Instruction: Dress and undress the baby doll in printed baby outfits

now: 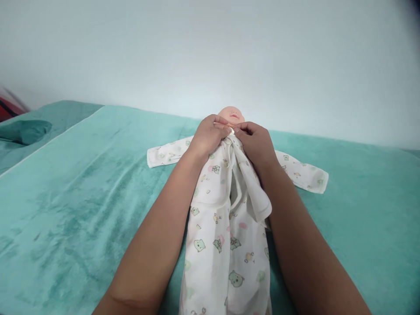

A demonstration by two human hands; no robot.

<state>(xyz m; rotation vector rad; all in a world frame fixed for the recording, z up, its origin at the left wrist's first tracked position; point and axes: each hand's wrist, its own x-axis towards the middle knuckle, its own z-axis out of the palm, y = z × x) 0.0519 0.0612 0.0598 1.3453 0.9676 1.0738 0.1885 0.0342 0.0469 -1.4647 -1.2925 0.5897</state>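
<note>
A baby doll (231, 114) lies on its back, dressed in a white baby shirt (211, 188) printed with small bears. The shirt's sleeves stretch out to both sides, and its right front edge is folded back lower down. At the collar, just under the doll's chin, my left hand (211, 133) pinches one edge of the shirt. My right hand (254, 142) grips the opposite edge, with the fingertips of both hands almost touching around a small pale fastener (231, 131). White trousers (210, 258) in the same print cover the lower part.
A teal plush cover (92, 210) spreads beneath the doll, wrinkled at the left. Behind it rises a plain pale wall (210, 52). Bunched teal fabric (26, 131) lies at the far left, beside a red item (7, 110) at the frame's edge.
</note>
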